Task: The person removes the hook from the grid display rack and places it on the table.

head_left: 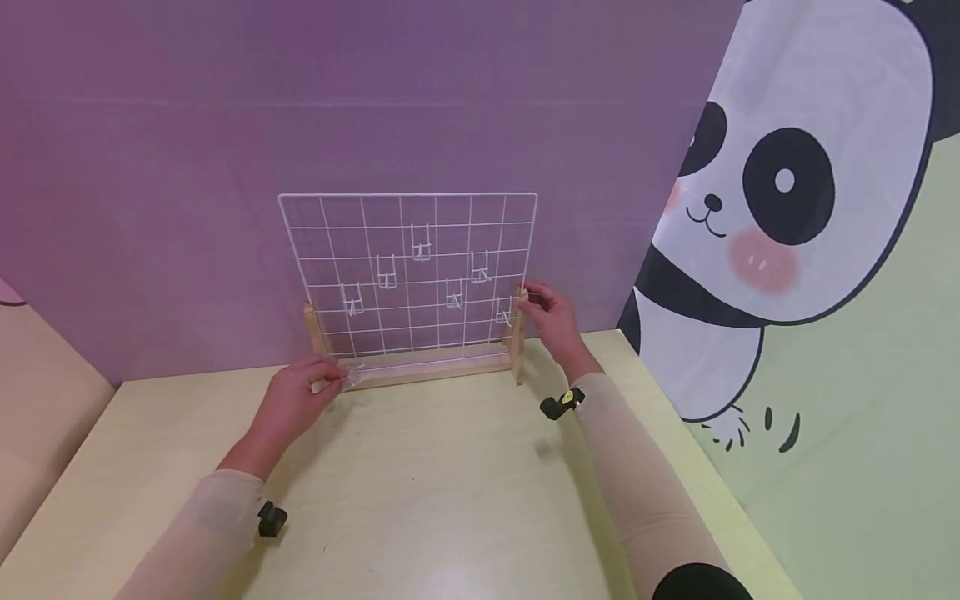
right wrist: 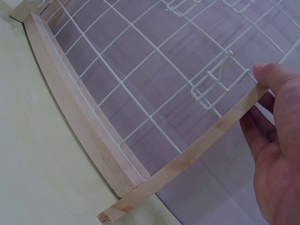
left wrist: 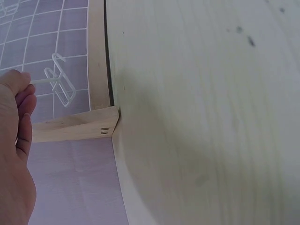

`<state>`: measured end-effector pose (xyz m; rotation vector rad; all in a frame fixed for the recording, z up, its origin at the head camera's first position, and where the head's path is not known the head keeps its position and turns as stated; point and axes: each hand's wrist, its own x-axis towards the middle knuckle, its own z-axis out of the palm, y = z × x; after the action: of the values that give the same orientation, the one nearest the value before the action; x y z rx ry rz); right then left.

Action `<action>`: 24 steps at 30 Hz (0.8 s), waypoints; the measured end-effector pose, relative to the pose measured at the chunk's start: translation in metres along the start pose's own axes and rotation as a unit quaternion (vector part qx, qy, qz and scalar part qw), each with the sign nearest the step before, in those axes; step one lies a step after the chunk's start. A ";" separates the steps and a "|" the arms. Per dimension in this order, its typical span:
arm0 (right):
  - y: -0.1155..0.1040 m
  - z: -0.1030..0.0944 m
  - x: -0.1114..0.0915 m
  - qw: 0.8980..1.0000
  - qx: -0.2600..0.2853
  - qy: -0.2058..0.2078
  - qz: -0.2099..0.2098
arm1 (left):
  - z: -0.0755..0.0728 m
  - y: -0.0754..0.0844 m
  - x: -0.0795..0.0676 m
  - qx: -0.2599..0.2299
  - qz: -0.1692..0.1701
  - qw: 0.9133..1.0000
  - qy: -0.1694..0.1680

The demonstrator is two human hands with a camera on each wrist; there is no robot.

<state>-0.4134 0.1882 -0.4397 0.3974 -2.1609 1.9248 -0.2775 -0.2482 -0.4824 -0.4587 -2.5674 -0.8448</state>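
A white wire grid stands upright in a wooden base, with several white wire hooks hanging on it, one of them a hook near the top. By the lower left corner, my left hand pinches another white wire hook by its prong between thumb and fingers. Whether that hook touches the grid I cannot tell. My right hand holds the top of the right wooden upright, thumb on one side and fingers on the other. A nearby hook hangs just beside that thumb.
The stand sits at the back of a pale wooden table, close to a purple wall covering. The left wooden upright rises beside my left hand. A panda picture covers the wall on the right.
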 end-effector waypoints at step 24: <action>0.001 0.001 0.001 1.000 0.013 0.008 -0.007 | 0.014 -0.014 0.000 0.017 0.019 0.998 -0.062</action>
<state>-0.4147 0.1867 -0.4406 0.4000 -2.1182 1.9443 -0.2870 -0.2498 -0.4995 -0.5655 -2.6724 -0.7814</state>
